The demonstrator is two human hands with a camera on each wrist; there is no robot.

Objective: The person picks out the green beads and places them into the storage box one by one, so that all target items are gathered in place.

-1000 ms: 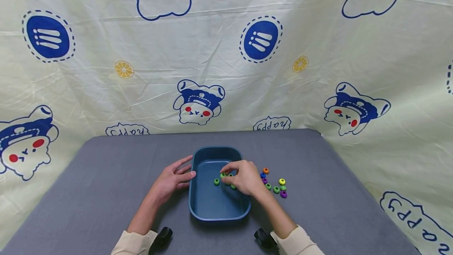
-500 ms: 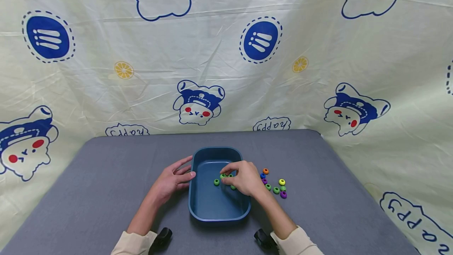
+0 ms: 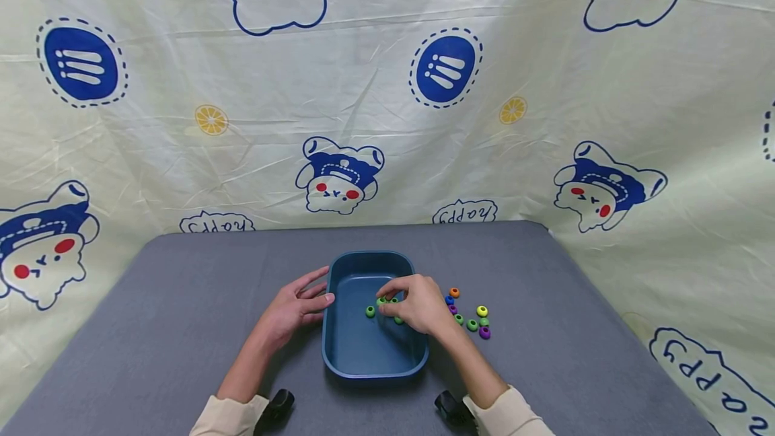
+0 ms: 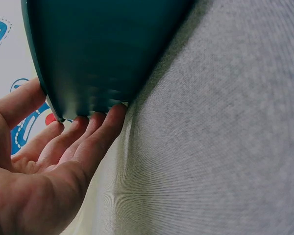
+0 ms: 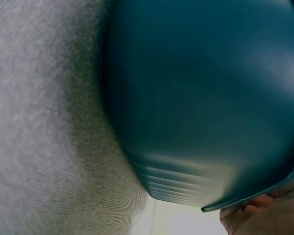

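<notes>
A blue rectangular bin point(image 3: 375, 374) stands on the grey table, with several green beads point(image 3: 370, 312) inside it. My left hand point(image 3: 293, 307) touches the bin's left side with fairly straight fingers. In the left wrist view, the fingertips of that left hand point(image 4: 59, 161) lie against the outer wall, the thumb near the rim. My right hand point(image 3: 419, 303) reaches over the right rim and pinches a green bead point(image 3: 381, 301) between thumb and index finger. That hand partly hides other green beads. The right wrist view shows mostly the bin's outer wall point(image 5: 201, 98).
Loose beads lie on the table right of the bin: an orange bead point(image 3: 455, 293), a yellow bead point(image 3: 482, 311), a purple bead point(image 3: 485, 332), a blue bead point(image 3: 449, 300) and several green ones. A printed curtain point(image 3: 387, 106) hangs behind the table.
</notes>
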